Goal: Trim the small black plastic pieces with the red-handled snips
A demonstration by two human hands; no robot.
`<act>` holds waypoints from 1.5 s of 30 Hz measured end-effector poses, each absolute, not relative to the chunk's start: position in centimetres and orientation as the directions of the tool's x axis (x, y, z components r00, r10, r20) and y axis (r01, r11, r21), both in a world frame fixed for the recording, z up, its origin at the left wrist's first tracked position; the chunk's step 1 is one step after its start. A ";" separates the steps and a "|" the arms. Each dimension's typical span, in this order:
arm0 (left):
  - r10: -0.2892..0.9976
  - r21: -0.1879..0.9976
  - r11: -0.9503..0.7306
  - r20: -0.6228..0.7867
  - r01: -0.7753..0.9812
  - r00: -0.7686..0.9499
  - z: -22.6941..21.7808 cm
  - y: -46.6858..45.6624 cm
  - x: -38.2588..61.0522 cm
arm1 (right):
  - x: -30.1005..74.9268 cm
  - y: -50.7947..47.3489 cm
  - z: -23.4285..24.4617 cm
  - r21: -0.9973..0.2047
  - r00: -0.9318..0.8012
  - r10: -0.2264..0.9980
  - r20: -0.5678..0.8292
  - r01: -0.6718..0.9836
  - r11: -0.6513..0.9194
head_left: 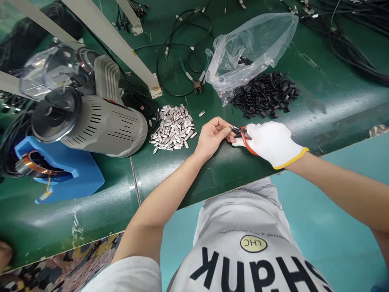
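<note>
My bare left hand (212, 136) rests on the green bench near its front edge, fingers pinched on a small part I cannot make out. My right hand (270, 142), in a white glove with a yellow cuff, grips a red-handled pliers (246, 140) whose jaws meet the left fingertips. Just left of my left hand lies a pile of small silver metal shells (174, 127). A heap of small black plastic parts (266, 95) lies behind my right hand.
A grey motor-like machine (100, 121) sits at left beside a blue holder (60, 170) with amber tape. A clear plastic bag (249, 48), green-handled pliers (196, 79) and black cables (349, 40) lie further back.
</note>
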State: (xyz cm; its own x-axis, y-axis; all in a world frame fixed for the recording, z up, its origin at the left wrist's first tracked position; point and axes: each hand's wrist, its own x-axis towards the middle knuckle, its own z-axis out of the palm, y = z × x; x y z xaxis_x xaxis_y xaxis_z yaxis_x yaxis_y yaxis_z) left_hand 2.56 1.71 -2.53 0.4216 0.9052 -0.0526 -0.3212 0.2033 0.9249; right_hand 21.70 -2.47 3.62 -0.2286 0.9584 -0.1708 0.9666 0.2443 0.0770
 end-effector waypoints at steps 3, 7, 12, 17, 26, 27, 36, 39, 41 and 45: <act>0.907 0.931 0.206 -0.065 -0.303 0.417 -2.4 1.7 2.6 | 21.6 -2.5 3.5 0.073 -0.209 0.964 -0.163 0.972 0.224; 0.909 0.933 0.216 -0.085 -0.287 0.407 -2.1 1.7 2.7 | 21.7 -2.5 3.3 0.063 -0.210 0.967 -0.143 0.973 0.221; 0.913 0.929 0.221 -0.090 -0.296 0.399 -2.0 1.6 2.6 | 21.6 -2.5 3.2 0.064 -0.215 0.963 -0.164 0.972 0.228; 0.912 0.930 0.230 -0.103 -0.287 0.397 -1.9 1.6 2.7 | 21.5 -2.5 3.3 0.049 -0.203 0.966 -0.161 0.976 0.213; 0.914 0.921 0.232 -0.097 -0.312 0.393 -2.1 1.6 2.6 | 21.4 -1.8 3.6 -0.039 -0.162 0.965 -0.205 0.987 0.158; 0.915 0.920 0.231 -0.094 -0.317 0.393 -2.2 1.6 2.6 | 21.5 -1.8 3.6 -0.040 -0.169 0.967 -0.191 0.986 0.164; 0.943 0.991 -0.018 0.061 -0.134 0.328 -1.5 2.4 1.8 | 23.6 -2.9 3.2 -0.555 0.059 0.976 -0.209 0.815 -0.168; 0.953 0.967 -0.221 0.185 0.130 0.242 -0.7 4.3 0.6 | 23.9 -3.4 2.7 -0.663 0.113 0.970 -0.215 0.712 -0.230; 0.945 0.887 -0.299 0.222 0.353 0.241 -0.3 5.9 0.1 | 24.0 -3.5 2.3 -0.698 0.118 0.972 -0.206 0.678 -0.230; 0.914 0.656 -0.391 0.192 0.645 0.358 0.5 8.7 0.4 | 24.2 -3.5 1.9 -0.735 0.122 0.980 -0.154 0.649 -0.196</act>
